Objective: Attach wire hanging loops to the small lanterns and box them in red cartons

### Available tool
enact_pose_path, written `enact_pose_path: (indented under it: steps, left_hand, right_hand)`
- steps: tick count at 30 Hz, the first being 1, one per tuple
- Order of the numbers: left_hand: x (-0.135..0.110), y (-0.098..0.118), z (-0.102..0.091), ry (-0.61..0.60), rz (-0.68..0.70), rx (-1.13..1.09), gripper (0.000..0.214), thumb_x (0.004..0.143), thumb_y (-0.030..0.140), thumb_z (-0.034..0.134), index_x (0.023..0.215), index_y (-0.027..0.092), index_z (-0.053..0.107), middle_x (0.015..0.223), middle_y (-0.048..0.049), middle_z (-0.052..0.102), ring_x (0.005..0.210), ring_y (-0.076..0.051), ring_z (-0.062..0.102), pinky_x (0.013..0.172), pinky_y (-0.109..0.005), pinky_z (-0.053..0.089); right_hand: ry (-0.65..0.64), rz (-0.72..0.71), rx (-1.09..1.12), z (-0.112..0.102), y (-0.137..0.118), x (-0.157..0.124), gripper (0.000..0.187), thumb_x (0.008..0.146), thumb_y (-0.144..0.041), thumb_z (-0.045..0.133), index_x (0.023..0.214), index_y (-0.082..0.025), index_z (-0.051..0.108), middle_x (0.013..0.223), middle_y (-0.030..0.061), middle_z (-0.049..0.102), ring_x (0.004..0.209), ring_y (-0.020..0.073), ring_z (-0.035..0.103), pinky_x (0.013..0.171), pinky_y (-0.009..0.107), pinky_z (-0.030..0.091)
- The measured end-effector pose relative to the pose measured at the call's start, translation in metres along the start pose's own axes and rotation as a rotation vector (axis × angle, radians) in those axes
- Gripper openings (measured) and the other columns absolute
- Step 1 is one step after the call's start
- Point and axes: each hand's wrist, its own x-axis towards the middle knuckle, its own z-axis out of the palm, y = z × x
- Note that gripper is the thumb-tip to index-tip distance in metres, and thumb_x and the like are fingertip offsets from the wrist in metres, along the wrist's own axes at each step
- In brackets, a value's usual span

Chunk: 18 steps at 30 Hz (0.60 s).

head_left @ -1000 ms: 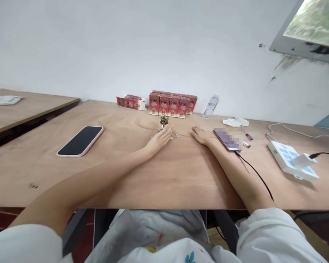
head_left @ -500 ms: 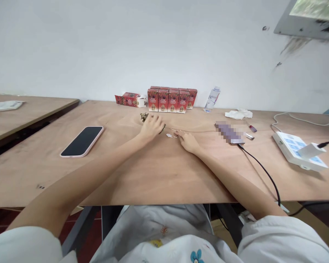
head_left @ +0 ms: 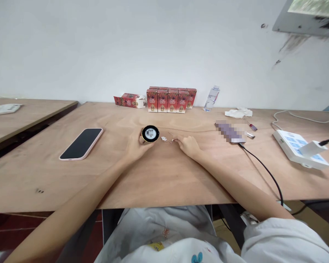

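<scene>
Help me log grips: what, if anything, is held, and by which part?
The left hand holds the round object by its side; whether the right hand grips the white parts cannot be told.

Your left arm and right arm stretch forward, bare, slanting in toward each other. Your left hand is curled in a grip, its far fingers partly hidden — your right hand, apart from it, is held low, knuckles up, fingers bent and tips pointing left.

No text is readable; print on the red boxes is too small
</scene>
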Motion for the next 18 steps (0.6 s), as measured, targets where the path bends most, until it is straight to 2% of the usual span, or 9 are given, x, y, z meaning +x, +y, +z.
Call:
enact_pose_path:
  steps: [4,7,10,13,15,18]
  left_hand:
    - [0.001,0.003,-0.001,-0.072,0.038,0.061,0.037,0.069,0.018,0.072,0.103,0.021,0.056,0.100,-0.0049,0.068,0.091,-0.023,0.065,0.079,-0.038,0.054]
    - [0.001,0.003,0.001,-0.103,0.054,0.073,0.038,0.067,0.014,0.071,0.102,0.021,0.056,0.103,-0.0043,0.067,0.095,-0.023,0.065,0.082,-0.037,0.053]
    - [0.001,0.001,0.002,-0.094,0.065,0.072,0.039,0.067,0.016,0.071,0.103,0.021,0.056,0.105,-0.0044,0.067,0.098,-0.023,0.064,0.085,-0.038,0.053]
    - [0.001,0.000,0.001,-0.068,0.065,0.077,0.038,0.067,0.017,0.071,0.102,0.020,0.056,0.103,-0.0048,0.067,0.096,-0.024,0.063,0.084,-0.039,0.052]
    - [0.002,0.000,-0.001,-0.059,0.053,0.086,0.035,0.067,0.017,0.071,0.099,0.020,0.057,0.099,-0.0047,0.067,0.093,-0.024,0.063,0.081,-0.039,0.051]
    - [0.003,0.001,-0.003,-0.052,0.038,0.096,0.034,0.067,0.018,0.072,0.098,0.020,0.056,0.098,-0.0051,0.067,0.092,-0.024,0.062,0.080,-0.039,0.051]
  right_hand:
    - [0.076,-0.109,0.039,-0.005,-0.009,-0.001,0.036,0.097,-0.027,0.047,0.130,-0.020,0.058,0.136,0.0080,0.060,0.121,0.0257,0.055,0.099,0.038,0.041]
    - [0.036,-0.194,0.067,-0.004,-0.016,0.002,0.041,0.097,-0.031,0.049,0.137,-0.022,0.052,0.143,0.0065,0.054,0.124,0.0270,0.051,0.101,0.042,0.037]
    - [0.003,-0.200,0.076,0.000,-0.020,0.008,0.041,0.096,-0.034,0.052,0.136,-0.024,0.052,0.136,0.0082,0.059,0.121,0.0276,0.052,0.098,0.042,0.037]
    - [-0.001,-0.172,0.095,0.004,-0.022,0.013,0.027,0.098,-0.033,0.048,0.114,-0.021,0.066,0.118,0.0093,0.069,0.113,0.0256,0.055,0.093,0.039,0.037]
    - [0.019,-0.161,0.123,0.007,-0.022,0.015,0.025,0.098,-0.032,0.048,0.102,-0.021,0.069,0.111,0.0085,0.071,0.109,0.0248,0.056,0.091,0.038,0.037]
    - [0.056,-0.137,0.207,0.008,-0.021,0.016,0.020,0.096,-0.033,0.053,0.098,-0.022,0.069,0.103,0.0063,0.073,0.103,0.0234,0.057,0.090,0.037,0.037]
